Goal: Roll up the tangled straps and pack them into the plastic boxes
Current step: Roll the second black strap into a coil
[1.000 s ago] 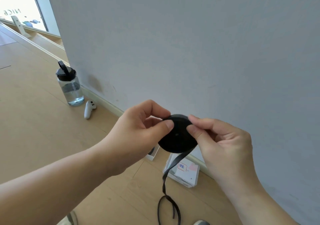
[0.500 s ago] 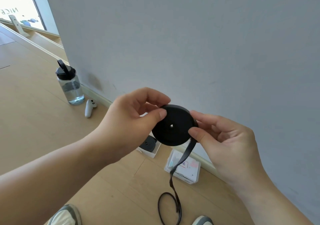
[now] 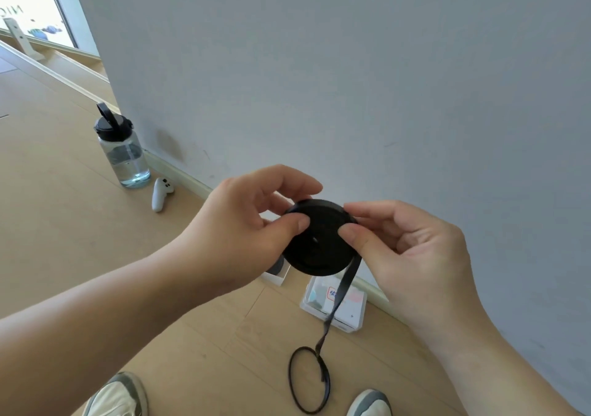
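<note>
Black strap roll [image 3: 319,239] pinched between left hand [image 3: 243,233] and right hand [image 3: 412,255], tail dangling

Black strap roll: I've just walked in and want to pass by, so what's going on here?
A person holds a flat roll of black strap in front of the wall. The left hand pinches its left edge, the right hand its right side. A loose tail hangs to a loop on the floor, so rolling is unfinished. A plastic box sits below.

Water bottle [image 3: 123,153] upright on wood floor [image 3: 57,223], black lid, part-filled. White controller [image 3: 161,193] lies just beside it, near the grey wall [image 3: 351,80]. Two shoes at bottom edge: left shoe [image 3: 118,396], right shoe [image 3: 369,404].
</note>
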Demonstrator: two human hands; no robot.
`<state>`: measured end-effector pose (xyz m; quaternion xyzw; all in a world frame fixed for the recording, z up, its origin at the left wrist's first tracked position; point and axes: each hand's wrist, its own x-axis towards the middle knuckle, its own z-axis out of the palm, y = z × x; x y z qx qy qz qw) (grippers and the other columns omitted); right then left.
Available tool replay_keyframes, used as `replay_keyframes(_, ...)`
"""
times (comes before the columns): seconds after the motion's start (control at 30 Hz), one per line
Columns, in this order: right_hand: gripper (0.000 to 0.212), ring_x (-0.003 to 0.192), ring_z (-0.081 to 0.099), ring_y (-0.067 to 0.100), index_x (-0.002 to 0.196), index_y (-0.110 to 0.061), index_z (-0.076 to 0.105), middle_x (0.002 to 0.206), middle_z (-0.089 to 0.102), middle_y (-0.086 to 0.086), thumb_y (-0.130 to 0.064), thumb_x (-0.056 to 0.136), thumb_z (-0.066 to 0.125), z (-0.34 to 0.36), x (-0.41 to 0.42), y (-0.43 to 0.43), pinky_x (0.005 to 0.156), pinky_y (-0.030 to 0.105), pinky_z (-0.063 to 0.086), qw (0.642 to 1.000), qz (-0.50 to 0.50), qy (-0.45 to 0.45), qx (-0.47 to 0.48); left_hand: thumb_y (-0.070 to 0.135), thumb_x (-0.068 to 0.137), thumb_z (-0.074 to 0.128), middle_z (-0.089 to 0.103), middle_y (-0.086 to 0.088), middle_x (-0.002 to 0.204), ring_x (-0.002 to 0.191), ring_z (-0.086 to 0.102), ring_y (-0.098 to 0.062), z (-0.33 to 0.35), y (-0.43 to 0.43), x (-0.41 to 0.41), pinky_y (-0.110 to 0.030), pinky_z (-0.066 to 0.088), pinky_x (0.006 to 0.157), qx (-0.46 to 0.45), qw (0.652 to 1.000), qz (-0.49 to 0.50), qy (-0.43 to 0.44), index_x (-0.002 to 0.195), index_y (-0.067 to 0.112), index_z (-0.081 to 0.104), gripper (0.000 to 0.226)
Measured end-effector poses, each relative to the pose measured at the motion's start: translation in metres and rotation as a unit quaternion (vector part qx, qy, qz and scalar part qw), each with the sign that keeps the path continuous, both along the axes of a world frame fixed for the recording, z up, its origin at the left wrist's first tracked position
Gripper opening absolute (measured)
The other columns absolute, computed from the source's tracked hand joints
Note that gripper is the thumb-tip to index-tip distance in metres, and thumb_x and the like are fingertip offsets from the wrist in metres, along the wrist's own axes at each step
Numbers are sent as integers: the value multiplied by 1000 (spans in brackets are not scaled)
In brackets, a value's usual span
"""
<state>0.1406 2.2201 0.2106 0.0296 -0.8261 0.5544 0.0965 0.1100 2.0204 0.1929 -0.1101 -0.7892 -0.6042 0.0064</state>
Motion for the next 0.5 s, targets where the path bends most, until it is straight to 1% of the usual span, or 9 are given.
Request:
replay_keyframes(0.07, 26, 82, 77, 10, 95, -28, 80, 84, 80, -9, -7, 80, 83, 1, 0, 2, 78, 22, 61, 1000, -19, 3, -25, 7, 89, 77, 75, 18, 102, 92, 72, -5, 0, -1, -2, -21, 60, 82, 42, 999, 25, -3, 103, 40, 74, 36)
replay_keyframes(0.1, 26, 81, 77, 12, 95, -27, 80, 84, 80, -7, -6, 80, 84, 1, 0, 3, 79, 24, 62, 999, -24, 1, -34, 6, 90, 76, 75, 17, 104, 95, 73, -7, -1, -1, -2, -28, 60, 87, 63, 997, 32, -7, 103, 40, 74, 36)
replay_keyframes(0.17, 26, 81, 77, 12, 93, -25, 81, 84, 81, -7, -2, 81, 82, 2, -1, 4, 79, 23, 61, 999, -25, 1, -39, 6, 91, 75, 75, 15, 106, 99, 73, -10, -2, -1, -1, -38, 59, 92, 74, 997, 24, -24, 105, 40, 74, 37)
replay_keyframes(0.2, 27, 81, 77, 10, 92, -25, 81, 83, 80, -8, 0, 82, 81, 2, -1, 4, 78, 21, 61, 999, -23, 3, -30, 7, 91, 75, 75, 15, 107, 99, 73, -10, -2, -1, 0, -40, 60, 91, 62, 997, 5, -33, 109, 40, 73, 38)
replay_keyframes(0.27, 32, 79, 77, 7, 88, -27, 81, 81, 80, -11, 4, 83, 79, 2, 0, 4, 73, 14, 58, 1000, -14, 4, -5, 9, 90, 76, 74, 14, 107, 97, 73, -11, 0, 1, 1, -37, 64, 84, 34, 998, -31, -44, 117, 37, 70, 39)
replay_keyframes(0.33, 35, 80, 76, 3, 86, -29, 81, 80, 79, -15, 5, 84, 78, 2, 1, 2, 72, 11, 55, 1000, 1, -1, 24, 9, 89, 77, 74, 13, 103, 94, 73, -12, 2, 2, 2, -32, 63, 80, 7, 998, -46, -36, 120, 36, 68, 42)
replay_keyframes(0.43, 36, 81, 75, -1, 86, -30, 81, 80, 79, -18, 5, 83, 78, 2, 3, 0, 73, 8, 54, 1000, 3, 2, 29, 12, 88, 79, 71, 19, 98, 90, 71, -6, 5, 2, 2, -17, 59, 77, -37, 999, -33, -15, 110, 44, 72, 40)
replay_keyframes(0.47, 35, 81, 76, 0, 85, -30, 81, 80, 79, -18, 5, 83, 78, 3, 3, 0, 74, 9, 55, 1000, -1, 7, 19, 13, 88, 79, 70, 21, 98, 90, 70, -5, 6, 2, 3, -13, 57, 76, -34, 999, -30, -17, 106, 46, 73, 38)
replay_keyframes(0.5, 34, 81, 76, 0, 85, -30, 81, 80, 79, -17, 5, 82, 79, 3, 3, 0, 74, 9, 55, 1000, -6, 12, 6, 14, 88, 79, 71, 21, 98, 90, 70, -5, 5, 2, 2, -13, 57, 77, -24, 999, -28, -20, 104, 46, 74, 37)
